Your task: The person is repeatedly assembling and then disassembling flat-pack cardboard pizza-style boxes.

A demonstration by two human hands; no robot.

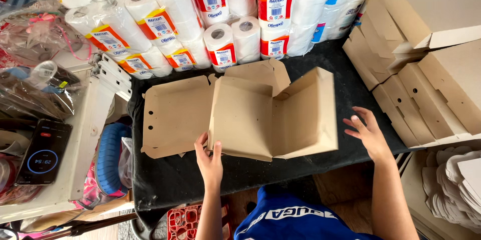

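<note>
Two bare hands work at a black tabletop (320,60). The left hand (209,157) pinches the near left edge of a half-folded brown cardboard box (273,115), fingers curled over the flap. The right hand (368,130) hovers open just right of the box, fingers spread, touching nothing. The box lies mid-tabletop, long axis left to right, side walls raised and its hollow facing upward. A flat cardboard blank (175,115) lies beneath it to the left. Wrapped white paper rolls (220,20) with red and orange labels line the far edge. Folded brown boxes (426,45) stack at the right.
</note>
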